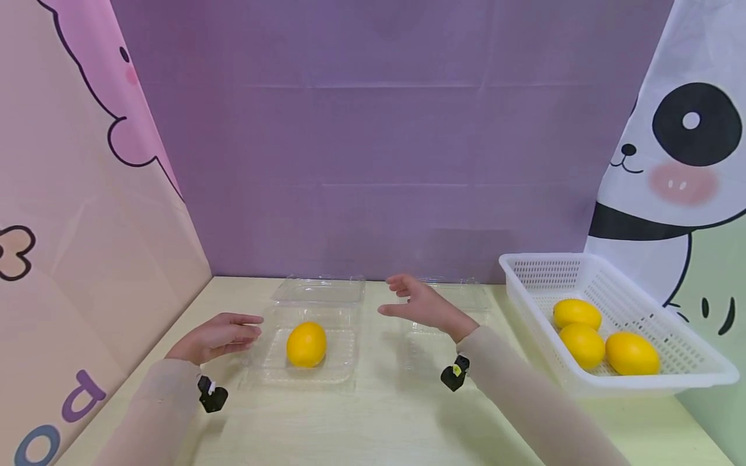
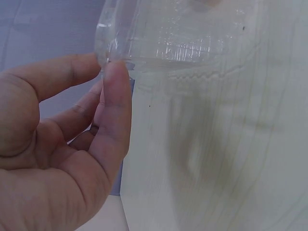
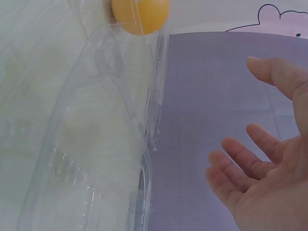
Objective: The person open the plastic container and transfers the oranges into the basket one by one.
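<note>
A yellow lemon (image 1: 306, 344) lies in the base of an opened clear plastic clamshell box (image 1: 340, 372), whose lid (image 1: 319, 291) is folded back toward the wall. My left hand (image 1: 219, 336) hovers at the left side of this box, fingers fairly straight. In the left wrist view its fingertips overlap the box's edge. To the right, my right hand (image 1: 428, 307) is raised over a second clear clamshell box (image 1: 422, 356) with nothing in it, partly covering it. Thumb and fingers of that hand are spread apart, and they hold nothing.
A white perforated plastic basket (image 1: 693, 340) stands at the right of the table, holding lemons (image 1: 632, 353). A purple cloth wall (image 1: 373, 162) closes off the back, with printed cloth panels at both sides. Small black devices (image 1: 212, 395) sit on both wrists.
</note>
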`<act>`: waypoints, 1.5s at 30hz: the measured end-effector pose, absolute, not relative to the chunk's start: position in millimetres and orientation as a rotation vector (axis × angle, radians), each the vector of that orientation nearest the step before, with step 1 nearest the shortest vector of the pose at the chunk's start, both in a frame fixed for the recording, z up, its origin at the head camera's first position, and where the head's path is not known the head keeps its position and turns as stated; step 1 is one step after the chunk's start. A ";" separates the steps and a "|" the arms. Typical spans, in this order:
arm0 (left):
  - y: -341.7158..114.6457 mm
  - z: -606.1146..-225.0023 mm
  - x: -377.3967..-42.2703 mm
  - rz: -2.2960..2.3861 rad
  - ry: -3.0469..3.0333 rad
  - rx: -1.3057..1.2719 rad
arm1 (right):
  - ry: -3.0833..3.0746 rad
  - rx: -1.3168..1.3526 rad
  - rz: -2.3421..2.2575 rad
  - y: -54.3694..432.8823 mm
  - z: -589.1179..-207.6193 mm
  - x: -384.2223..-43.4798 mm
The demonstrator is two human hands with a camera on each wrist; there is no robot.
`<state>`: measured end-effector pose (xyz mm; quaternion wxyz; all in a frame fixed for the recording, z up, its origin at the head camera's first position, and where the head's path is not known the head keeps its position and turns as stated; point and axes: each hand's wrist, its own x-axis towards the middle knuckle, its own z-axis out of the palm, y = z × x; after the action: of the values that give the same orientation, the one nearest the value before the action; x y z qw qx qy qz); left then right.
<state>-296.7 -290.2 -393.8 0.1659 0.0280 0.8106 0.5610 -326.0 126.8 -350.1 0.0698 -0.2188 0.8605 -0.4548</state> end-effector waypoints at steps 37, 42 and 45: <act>-293.2 -403.1 -306.0 1.600 2.295 0.073 | 2.536 -0.733 -1.343 63.0 -370.3 -315.4; -294.5 -401.2 -305.1 1.598 2.286 0.110 | 2.542 -0.749 -1.334 52.4 -373.8 -314.0; -294.0 -399.4 -305.2 1.589 2.293 0.099 | 2.549 -0.759 -1.319 46.3 -376.0 -312.5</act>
<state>-305.2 -294.0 -399.4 0.1742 0.0348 0.8088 0.5606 -312.5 46.3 -376.0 0.0864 -0.2547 0.8554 -0.4426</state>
